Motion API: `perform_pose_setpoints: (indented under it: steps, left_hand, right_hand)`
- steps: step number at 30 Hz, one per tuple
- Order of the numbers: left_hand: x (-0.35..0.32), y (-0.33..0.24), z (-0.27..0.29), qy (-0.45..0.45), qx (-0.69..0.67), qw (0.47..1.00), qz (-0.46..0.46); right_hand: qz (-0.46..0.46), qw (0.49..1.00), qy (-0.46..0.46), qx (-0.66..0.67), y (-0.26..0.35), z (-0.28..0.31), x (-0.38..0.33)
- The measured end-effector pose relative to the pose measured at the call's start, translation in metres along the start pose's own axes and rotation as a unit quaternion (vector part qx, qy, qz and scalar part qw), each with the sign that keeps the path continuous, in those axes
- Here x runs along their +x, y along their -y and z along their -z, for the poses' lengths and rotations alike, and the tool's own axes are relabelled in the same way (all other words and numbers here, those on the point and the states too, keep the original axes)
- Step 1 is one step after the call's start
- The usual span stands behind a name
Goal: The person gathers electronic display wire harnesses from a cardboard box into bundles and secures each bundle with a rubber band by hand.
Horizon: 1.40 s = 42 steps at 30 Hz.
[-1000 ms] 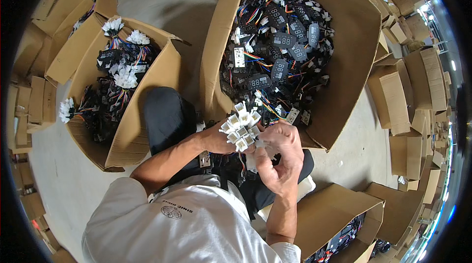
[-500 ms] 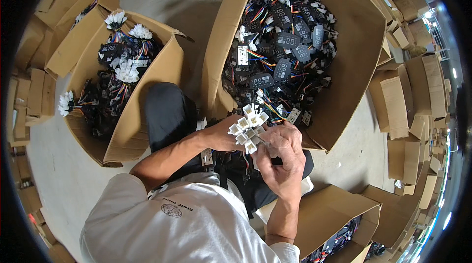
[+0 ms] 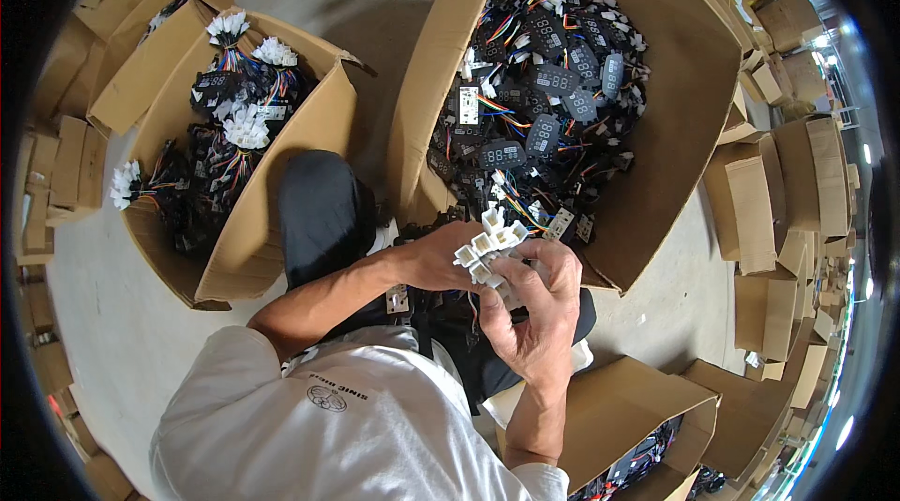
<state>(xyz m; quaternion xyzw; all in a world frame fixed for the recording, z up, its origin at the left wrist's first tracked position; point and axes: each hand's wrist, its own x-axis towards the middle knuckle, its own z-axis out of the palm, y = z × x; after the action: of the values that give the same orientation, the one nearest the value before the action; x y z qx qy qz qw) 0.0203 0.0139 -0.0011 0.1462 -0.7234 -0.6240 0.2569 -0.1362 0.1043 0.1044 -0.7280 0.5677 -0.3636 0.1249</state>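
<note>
A bunch of white plastic wire connectors [image 3: 487, 246] sticks up between my hands, above my lap. My left hand [image 3: 433, 257] is closed round the bunch from below and the left; its fingertips are hidden. From the right, my right hand [image 3: 534, 304] has its thumb and fingers bent against the connectors' near right side. Just beyond stands a large cardboard box [image 3: 670, 164] heaped with black display boards [image 3: 544, 134] on coloured wires. Some dark boards and wires lie on my lap, with a pale board [image 3: 397, 299] among them.
A cardboard box [image 3: 281, 184] to the left holds bundled boards with white connector bunches [image 3: 246, 128]. At the lower right, another open box [image 3: 623, 407] contains dark wired parts. Stacked cartons [image 3: 750, 206] line the right side, and more stand at the far left.
The connector bunch has shifted slightly right and turned, with fewer connector faces showing. My right fingers have moved over its right side. The whole view has shifted a little.
</note>
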Motion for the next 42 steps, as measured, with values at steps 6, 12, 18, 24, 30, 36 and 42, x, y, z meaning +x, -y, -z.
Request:
perform_pose_setpoints:
  steps: [6, 12, 18, 24, 30, 36, 42]
  left_hand:
    - [-0.002, -0.001, -0.008, -0.010, 0.008, 1.000, -0.007]
    - [-0.008, 0.007, -0.013, -0.006, 0.100, 0.994, -0.038]
    - [0.001, -0.021, -0.015, -0.105, 0.062, 0.988, -0.100]
    - [-0.002, -0.019, 0.002, 0.028, 0.040, 0.995, -0.084]
    - [-0.017, -0.054, 0.018, -0.323, 0.055, 0.932, -0.154]
    - [-0.062, -0.132, 0.125, -0.432, -0.195, 0.851, -0.226]
    - [-0.151, -0.127, 0.227, -0.719, 0.062, 0.675, -0.153]
  right_hand:
    - [-0.029, 0.998, -0.055, -0.010, 0.006, -0.010, -0.006]
    - [-0.035, 0.998, -0.053, -0.015, 0.009, -0.007, -0.013]
    - [-0.085, 0.993, -0.073, 0.028, 0.009, -0.011, -0.013]
    - [-0.063, 0.993, -0.064, 0.080, 0.004, -0.009, -0.010]
    - [-0.140, 0.915, -0.366, 0.095, -0.024, 0.020, -0.011]
    - [-0.228, 0.955, -0.134, 0.137, -0.075, -0.023, -0.032]
    - [-0.286, 0.944, -0.076, 0.144, -0.086, -0.031, -0.052]
